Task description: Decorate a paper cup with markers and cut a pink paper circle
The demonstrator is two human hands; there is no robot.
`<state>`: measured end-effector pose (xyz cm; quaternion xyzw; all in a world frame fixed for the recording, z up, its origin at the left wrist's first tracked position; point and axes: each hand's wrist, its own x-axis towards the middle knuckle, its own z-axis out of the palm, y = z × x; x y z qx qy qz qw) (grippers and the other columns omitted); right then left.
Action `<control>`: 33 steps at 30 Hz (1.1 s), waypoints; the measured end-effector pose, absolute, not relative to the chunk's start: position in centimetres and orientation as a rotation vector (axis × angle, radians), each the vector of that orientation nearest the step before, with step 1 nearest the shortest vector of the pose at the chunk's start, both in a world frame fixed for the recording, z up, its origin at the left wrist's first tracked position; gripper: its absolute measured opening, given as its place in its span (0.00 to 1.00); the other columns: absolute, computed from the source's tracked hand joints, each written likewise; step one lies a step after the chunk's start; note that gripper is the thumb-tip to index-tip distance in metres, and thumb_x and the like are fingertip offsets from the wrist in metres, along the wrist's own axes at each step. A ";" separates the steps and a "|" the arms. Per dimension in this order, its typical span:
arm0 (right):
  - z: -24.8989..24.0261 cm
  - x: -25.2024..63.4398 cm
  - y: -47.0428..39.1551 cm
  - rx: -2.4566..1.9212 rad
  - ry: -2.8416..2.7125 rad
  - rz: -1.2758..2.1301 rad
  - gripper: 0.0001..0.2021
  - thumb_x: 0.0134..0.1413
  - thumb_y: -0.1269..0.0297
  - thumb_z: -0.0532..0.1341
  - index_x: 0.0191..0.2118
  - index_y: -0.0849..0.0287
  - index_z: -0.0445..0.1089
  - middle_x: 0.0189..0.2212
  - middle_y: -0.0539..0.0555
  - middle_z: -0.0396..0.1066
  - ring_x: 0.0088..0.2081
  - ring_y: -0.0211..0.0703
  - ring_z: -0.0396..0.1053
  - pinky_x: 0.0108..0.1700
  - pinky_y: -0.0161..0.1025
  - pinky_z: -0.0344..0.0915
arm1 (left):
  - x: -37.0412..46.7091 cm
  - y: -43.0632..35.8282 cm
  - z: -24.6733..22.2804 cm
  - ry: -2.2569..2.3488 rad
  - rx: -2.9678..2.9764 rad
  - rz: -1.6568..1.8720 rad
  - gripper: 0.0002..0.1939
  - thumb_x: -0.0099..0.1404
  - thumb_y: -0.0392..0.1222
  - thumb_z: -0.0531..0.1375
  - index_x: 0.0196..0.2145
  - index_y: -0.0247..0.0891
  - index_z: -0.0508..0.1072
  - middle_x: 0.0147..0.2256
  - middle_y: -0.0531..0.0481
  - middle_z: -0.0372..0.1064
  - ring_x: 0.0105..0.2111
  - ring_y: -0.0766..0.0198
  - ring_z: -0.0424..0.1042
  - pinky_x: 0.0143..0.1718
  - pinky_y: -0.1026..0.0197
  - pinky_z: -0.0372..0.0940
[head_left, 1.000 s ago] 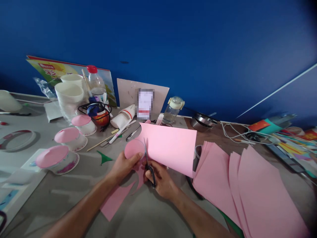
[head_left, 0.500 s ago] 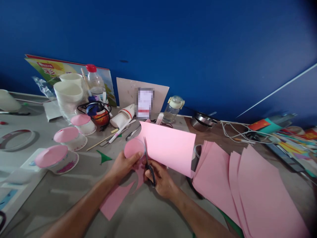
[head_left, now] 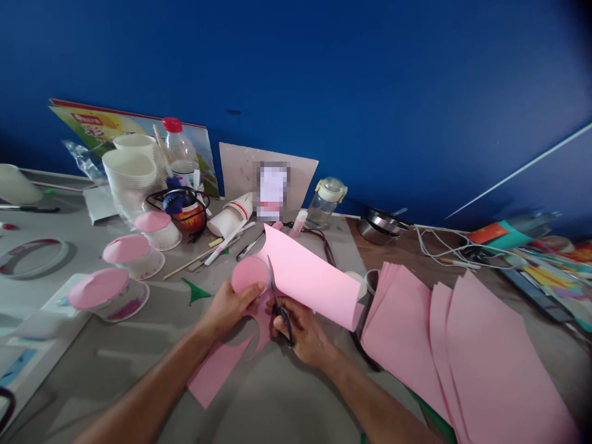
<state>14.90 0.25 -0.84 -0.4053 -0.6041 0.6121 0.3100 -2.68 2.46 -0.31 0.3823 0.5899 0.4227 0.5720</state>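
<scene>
A round pink paper piece (head_left: 250,273) is pinched in my left hand (head_left: 234,306), thumb on top. My right hand (head_left: 298,330) is closed round black-handled scissors (head_left: 283,319), whose blades lie at the circle's right edge. From the blades a curled pink sheet (head_left: 314,277) stretches to the right, joined to the paper around the circle. A cut strip hangs below between my hands. Nearer to me, a pink offcut (head_left: 217,373) lies by my left forearm.
Three pink-topped paper cups (head_left: 108,295) stand at the left, with stacked white cups (head_left: 129,176) behind. Pink sheets (head_left: 490,345) cover the right side. A glass jar (head_left: 326,203) and a blurred phone stand against the back.
The free right part of the pink sheet has curled and dropped lower, uncovering a round white item behind it. Both hands keep their hold, and the view has shifted slightly.
</scene>
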 end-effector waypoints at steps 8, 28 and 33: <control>-1.4 15.6 0.5 -1.013 -1.674 1.643 0.18 0.61 0.44 0.55 0.43 0.55 0.67 0.23 0.48 0.64 0.28 0.41 0.65 0.33 0.38 0.66 | -2.9 2.4 -0.7 1.369 0.927 0.996 0.15 0.53 0.51 0.64 0.25 0.35 0.70 0.20 0.55 0.62 0.20 0.68 0.59 0.21 0.65 0.56; -1.4 15.8 0.5 -1.010 -1.757 1.587 0.20 0.62 0.43 0.52 0.46 0.53 0.69 0.23 0.49 0.65 0.28 0.42 0.64 0.34 0.39 0.66 | -3.0 2.5 -1.1 1.355 0.922 1.004 0.17 0.53 0.51 0.64 0.20 0.36 0.67 0.17 0.55 0.61 0.18 0.70 0.56 0.19 0.66 0.53; -1.6 16.0 0.6 -0.978 -1.828 1.523 0.22 0.64 0.43 0.49 0.47 0.53 0.70 0.24 0.50 0.65 0.29 0.42 0.65 0.36 0.39 0.66 | -3.0 2.6 -0.6 1.387 0.928 1.005 0.17 0.52 0.51 0.64 0.18 0.37 0.64 0.16 0.56 0.59 0.17 0.71 0.55 0.19 0.66 0.52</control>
